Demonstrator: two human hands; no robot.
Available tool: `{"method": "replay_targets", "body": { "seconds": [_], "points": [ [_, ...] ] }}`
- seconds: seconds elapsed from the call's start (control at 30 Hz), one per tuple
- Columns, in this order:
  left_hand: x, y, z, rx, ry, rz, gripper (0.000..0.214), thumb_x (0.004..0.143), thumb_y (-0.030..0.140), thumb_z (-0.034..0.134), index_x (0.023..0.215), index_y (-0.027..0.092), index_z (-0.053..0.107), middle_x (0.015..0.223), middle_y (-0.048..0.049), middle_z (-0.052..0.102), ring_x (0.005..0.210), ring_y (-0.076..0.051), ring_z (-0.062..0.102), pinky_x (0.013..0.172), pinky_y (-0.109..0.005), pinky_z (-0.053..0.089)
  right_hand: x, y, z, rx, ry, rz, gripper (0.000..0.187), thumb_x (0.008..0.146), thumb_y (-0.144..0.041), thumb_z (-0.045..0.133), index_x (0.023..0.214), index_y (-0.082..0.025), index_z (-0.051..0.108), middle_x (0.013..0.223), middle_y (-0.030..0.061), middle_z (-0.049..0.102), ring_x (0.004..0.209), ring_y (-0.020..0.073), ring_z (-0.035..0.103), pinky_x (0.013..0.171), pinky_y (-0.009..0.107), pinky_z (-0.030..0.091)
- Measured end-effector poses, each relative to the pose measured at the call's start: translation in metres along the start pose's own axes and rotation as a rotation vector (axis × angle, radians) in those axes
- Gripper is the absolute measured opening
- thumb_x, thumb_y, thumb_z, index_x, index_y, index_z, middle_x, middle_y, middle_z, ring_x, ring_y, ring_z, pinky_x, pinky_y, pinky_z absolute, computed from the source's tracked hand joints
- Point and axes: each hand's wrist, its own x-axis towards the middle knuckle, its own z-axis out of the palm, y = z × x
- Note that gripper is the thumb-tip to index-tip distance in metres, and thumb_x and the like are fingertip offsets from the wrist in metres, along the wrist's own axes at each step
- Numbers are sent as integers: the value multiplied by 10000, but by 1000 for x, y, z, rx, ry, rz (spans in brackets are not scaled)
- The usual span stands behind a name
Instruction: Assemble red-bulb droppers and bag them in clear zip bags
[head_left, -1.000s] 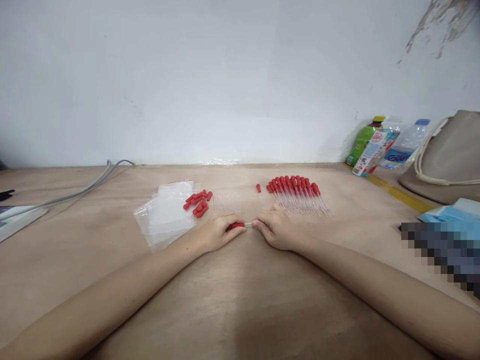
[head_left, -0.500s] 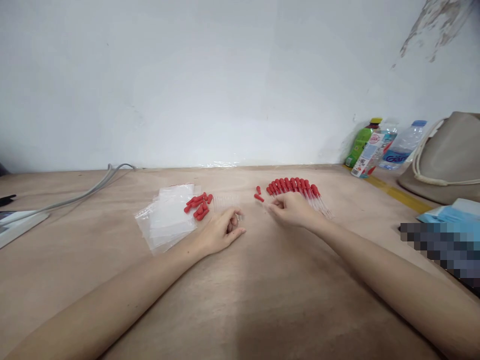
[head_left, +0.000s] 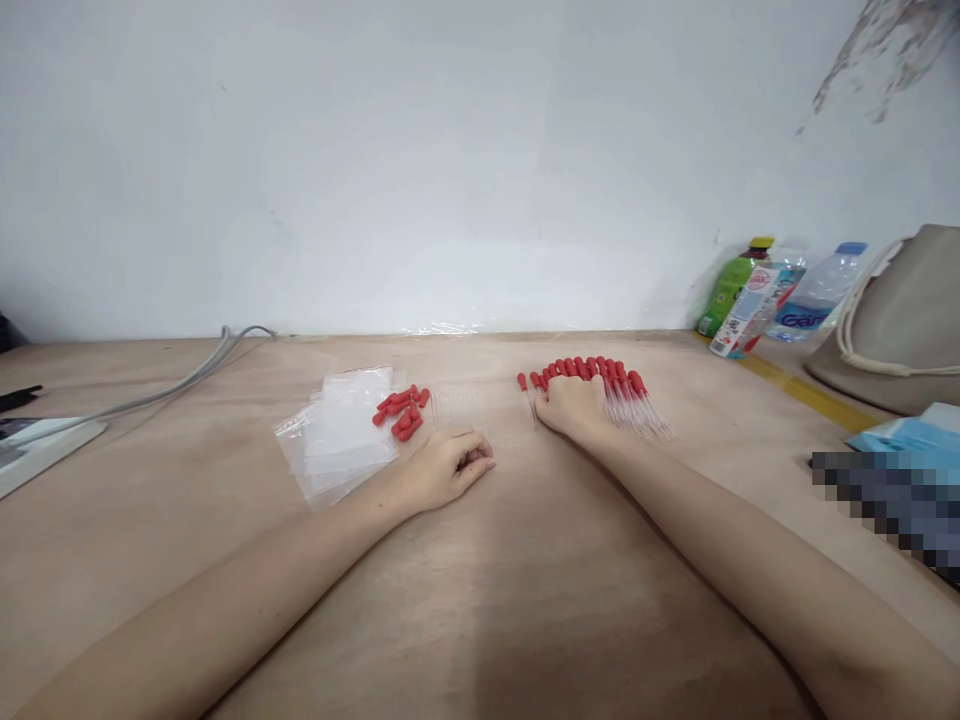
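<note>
My left hand (head_left: 448, 466) rests on the wooden table (head_left: 480, 600), its fingers curled in with nothing showing in them. It lies just in front of a faint pile of clear glass tubes (head_left: 454, 401) and to the right of loose red rubber bulbs (head_left: 402, 411). My right hand (head_left: 574, 405) lies knuckles-up on the left end of a row of red-capped droppers (head_left: 626, 390). Its bent fingertips press on a dropper there. One dropper (head_left: 523, 384) lies apart, just left of the row.
A stack of clear zip bags (head_left: 339, 437) lies left of the bulbs. A grey cable (head_left: 187, 375) runs to the back left above a flat white item (head_left: 37, 445). Bottles (head_left: 750, 290), a beige bag (head_left: 900, 320) and a blue packet (head_left: 904, 428) stand at the right.
Both hands held one dropper between them. My right hand carried it back and right to the row's left end. My left hand let go and stayed put, fingers curled.
</note>
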Motion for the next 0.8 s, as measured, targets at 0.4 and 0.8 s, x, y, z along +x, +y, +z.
{"method": "replay_targets", "body": {
  "seconds": [0.4,0.8],
  "points": [
    [0,1,1,8,-10,0,105,816,220,499,787,171,587,680,3,578,610,-111,523,587,-227,413,-10,-46,-6,140,8,-155,374,810,-426,392,810,-148,643,838,130,660,806,248,587,781,401,295],
    [4,-30,-40,606,112,-495,233,824,377,416,855,159,492,866,-105,564,777,-245,562,605,-313,409,-5,-73,-5,202,-155,-98,278,747,-297,469,836,-120,663,936,185,642,869,274,588,752,394,352]
  ]
}}
